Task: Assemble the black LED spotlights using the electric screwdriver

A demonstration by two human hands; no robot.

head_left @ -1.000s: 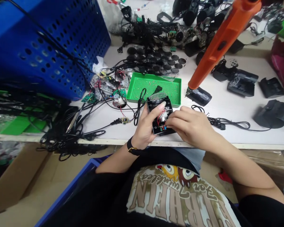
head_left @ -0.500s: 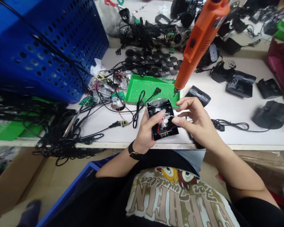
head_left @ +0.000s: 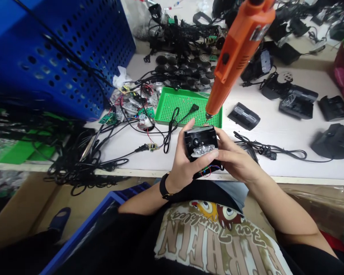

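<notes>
Just over the white workbench (head_left: 275, 130) (cables (head_left: 167, 143) everywhere), both hands (head_left: 183, 162) (head_left: 235, 160) curl fingers (head_left: 221, 142) around a black housing (head_left: 196, 133).

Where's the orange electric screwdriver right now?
The orange electric screwdriver hangs at upper centre of the head view, its tip over the green perforated tray, just beyond the black housing.

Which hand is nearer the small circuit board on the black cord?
Left: the left hand lies right of the small circuit board, apart from it; the right hand lies farther right, beyond the black housing held between them.
</notes>
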